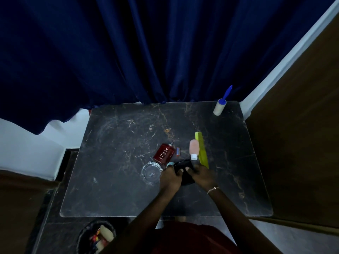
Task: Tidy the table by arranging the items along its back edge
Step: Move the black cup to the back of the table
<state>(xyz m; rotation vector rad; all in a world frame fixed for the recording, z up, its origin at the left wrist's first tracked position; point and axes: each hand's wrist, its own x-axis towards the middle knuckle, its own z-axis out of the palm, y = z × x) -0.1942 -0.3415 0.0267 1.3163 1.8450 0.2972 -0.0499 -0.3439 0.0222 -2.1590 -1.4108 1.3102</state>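
On the dark marble table [119, 162], both my hands hold a flat black object [183, 166] near the middle. My left hand [170, 177] grips its left side and my right hand [200, 176] grips its right side. Just beyond lie a red perfume bottle [164, 153], a small orange tube [177, 151], a pink squeeze bottle with a white cap [194, 149] and a lime-green comb [201, 149]. A clear glass ashtray [151, 172] sits left of my left hand. A lint roller with a blue handle [221, 104] stands at the back right corner.
A dark blue curtain [128, 52] hangs behind the table's back edge. Brown panels flank the table at right [302, 125] and lower left. A round black bin [95, 237] with rubbish stands on the floor at the front left.
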